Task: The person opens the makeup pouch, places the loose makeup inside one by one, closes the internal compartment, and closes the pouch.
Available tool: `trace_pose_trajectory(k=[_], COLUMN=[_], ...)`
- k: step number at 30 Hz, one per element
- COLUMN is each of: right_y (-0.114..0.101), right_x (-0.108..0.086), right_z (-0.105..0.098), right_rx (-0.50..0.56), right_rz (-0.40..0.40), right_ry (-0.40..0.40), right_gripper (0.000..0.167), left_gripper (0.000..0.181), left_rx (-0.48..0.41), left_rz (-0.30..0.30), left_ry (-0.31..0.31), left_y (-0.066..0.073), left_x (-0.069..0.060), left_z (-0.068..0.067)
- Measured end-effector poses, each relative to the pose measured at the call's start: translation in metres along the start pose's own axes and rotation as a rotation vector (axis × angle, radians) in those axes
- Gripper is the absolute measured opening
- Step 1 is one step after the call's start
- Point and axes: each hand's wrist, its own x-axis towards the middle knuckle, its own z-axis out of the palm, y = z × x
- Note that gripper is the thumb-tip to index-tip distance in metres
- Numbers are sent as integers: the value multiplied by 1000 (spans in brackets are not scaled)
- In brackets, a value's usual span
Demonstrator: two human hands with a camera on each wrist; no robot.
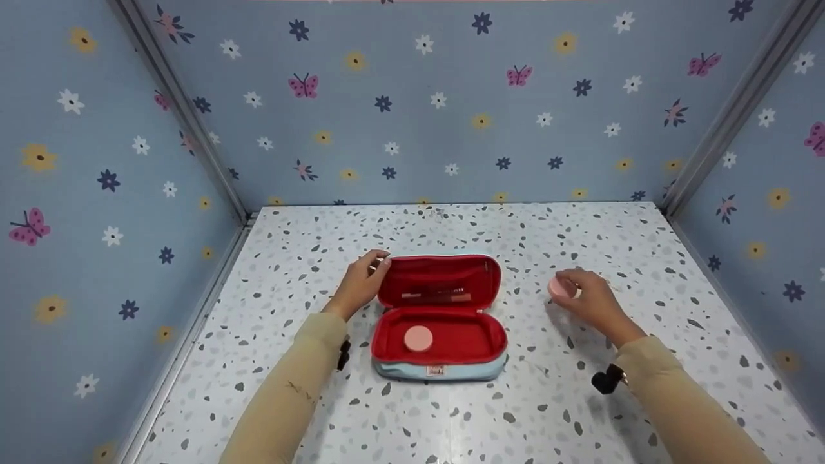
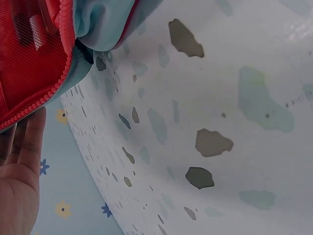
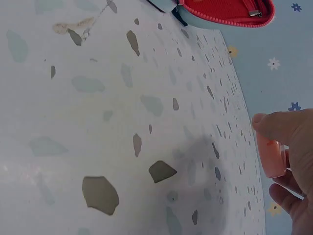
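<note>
An unzipped pouch (image 1: pixel 440 370), light blue outside and red inside, lies with its lid (image 1: pixel 445 265) raised. My left hand (image 1: pixel 363 280) holds the lid's upper left edge. In the left wrist view, the fingers (image 2: pixel 32 134) pass behind that edge and their ends are hidden. A flat, round pink container (image 1: pixel 418 338) lies in the left part of the pouch's base. Off to the right of the pouch, my right hand (image 1: pixel 592 298) grips another small round pink container (image 3: pixel 270 154) between thumb and fingers, its side turned to the right wrist view.
Slim items (image 1: pixel 438 296), perhaps makeup tubes or pens, sit behind red mesh in the lid. The speckled white tabletop (image 1: pixel 309 258) is bounded by a flowered blue wall (image 1: pixel 412 103) at the back and by walls at both sides. Black wrist devices (image 1: pixel 606 380) hang below the sleeves.
</note>
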Motion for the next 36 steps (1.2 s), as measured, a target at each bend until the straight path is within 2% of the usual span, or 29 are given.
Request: trace_pose_trajectory(k=[7,15,25,36], right_y=[-20,-42,-67,-84], right_x=[0,0,0,-1], right_z=[8,17,25,36], right_rx=[15,12,14,24], right_rz=[-98,-209,-254,-303], right_ry=[47,62,28,1], right_gripper=[45,44,47,47], left_gripper=[40,38,39,39], left_rx=[-4,-1,8,-10], left_rz=[14,38,22,18], left_ry=[0,4,1,0], left_y=[-2,-3,-1,-1], left_x=[1,0,1,1], left_z=[0,0,0,0])
